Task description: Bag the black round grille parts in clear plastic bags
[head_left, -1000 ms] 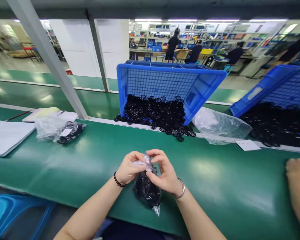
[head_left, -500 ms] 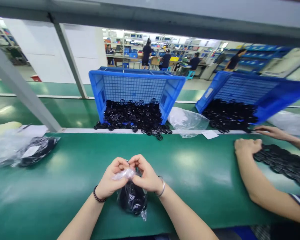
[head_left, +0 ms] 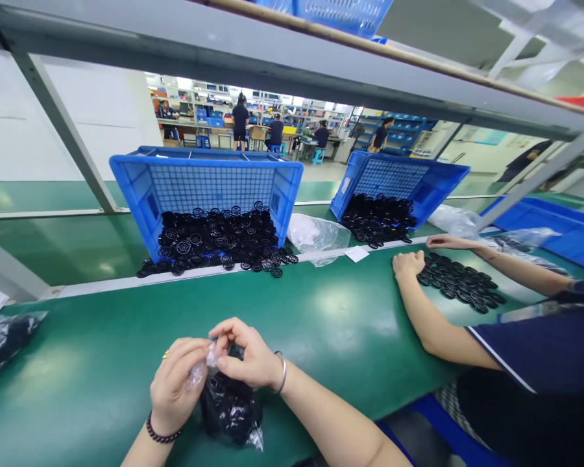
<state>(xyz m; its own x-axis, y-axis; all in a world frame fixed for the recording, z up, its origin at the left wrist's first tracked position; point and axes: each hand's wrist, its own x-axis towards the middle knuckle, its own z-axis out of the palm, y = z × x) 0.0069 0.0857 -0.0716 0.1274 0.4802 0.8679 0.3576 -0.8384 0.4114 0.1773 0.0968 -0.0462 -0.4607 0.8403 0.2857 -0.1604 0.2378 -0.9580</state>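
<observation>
A clear plastic bag [head_left: 231, 412] full of black parts rests on the green table in front of me. Its gathered neck is between my two hands. My left hand [head_left: 178, 379] is closed round the left side of the bunched plastic. From the right, my right hand [head_left: 243, 357] pinches the same neck with thumb and fingers. The exact fingertip contact is partly hidden. Beyond my hands, a tipped blue crate [head_left: 207, 165] spills round black wheel-like parts [head_left: 219, 237] onto the table's ledge.
At right a co-worker's hands [head_left: 409, 264] are beside rows of black parts [head_left: 460, 282]. A second blue crate [head_left: 448, 175] holds more. Between the crates lie a clear bag [head_left: 318, 237] and a white paper slip [head_left: 357, 253]. Another filled bag [head_left: 4, 340] lies at left.
My view has swung to the right, so the crates and bag appear farther left. Both hands stay on the bag's neck, with the left hand turned more upright.
</observation>
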